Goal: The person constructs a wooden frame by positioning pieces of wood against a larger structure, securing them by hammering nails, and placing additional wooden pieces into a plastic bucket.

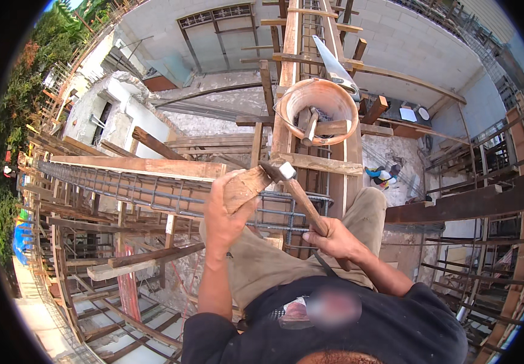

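Note:
My left hand [220, 209] is closed around a short wooden block [246, 187], holding it tilted above the formwork. My right hand [333, 238] grips the wooden handle of a hammer [304, 203]. The hammer's head lies right at the block's upper end; I cannot tell whether they touch. Beyond my hands a stained orange bucket [283, 115] sits on the boards, with a wooden-handled tool [310, 126] and a piece of wood [333, 127] in it. A handsaw [333, 65] leans behind the bucket's far rim.
A rebar cage [153, 195] runs leftward beside a timber form board [140, 167]. One crosspiece [319, 163] spans the form before me. Well below, a person [384, 176] is on the floor at right. Timber props and beams [468, 197] surround the drop on both sides.

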`<action>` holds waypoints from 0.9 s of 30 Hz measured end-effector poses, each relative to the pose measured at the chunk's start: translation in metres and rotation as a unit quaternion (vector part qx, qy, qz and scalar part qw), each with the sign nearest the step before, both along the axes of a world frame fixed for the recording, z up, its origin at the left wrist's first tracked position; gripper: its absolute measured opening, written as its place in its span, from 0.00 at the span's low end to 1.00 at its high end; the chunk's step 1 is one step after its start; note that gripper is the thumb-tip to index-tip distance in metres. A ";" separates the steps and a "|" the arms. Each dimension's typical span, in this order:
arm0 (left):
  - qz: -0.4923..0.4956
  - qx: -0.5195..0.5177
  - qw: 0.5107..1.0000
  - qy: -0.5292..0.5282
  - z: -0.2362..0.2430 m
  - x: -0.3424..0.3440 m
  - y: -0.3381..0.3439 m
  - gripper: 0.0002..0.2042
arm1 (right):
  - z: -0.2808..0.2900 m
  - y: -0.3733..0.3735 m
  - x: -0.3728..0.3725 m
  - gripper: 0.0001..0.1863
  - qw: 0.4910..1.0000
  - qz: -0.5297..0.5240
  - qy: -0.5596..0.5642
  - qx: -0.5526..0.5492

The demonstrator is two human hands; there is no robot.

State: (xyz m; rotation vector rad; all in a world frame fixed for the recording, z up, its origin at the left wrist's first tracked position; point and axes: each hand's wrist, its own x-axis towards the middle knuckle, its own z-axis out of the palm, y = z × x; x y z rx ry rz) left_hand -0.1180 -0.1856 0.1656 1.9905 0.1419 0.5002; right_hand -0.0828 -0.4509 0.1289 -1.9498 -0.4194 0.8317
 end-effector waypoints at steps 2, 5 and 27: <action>0.008 -0.022 1.000 0.009 -0.006 -0.001 0.000 0.30 | 0.035 0.000 0.008 0.13 0.991 -0.045 0.105 0.074; -0.005 0.014 1.000 0.003 -0.005 0.002 -0.001 0.29 | 0.073 -0.004 0.005 0.13 0.975 0.024 -0.052 0.215; -0.007 0.014 0.999 -0.036 0.000 0.007 0.007 0.29 | -0.028 0.003 0.044 0.12 0.998 -0.053 0.042 0.006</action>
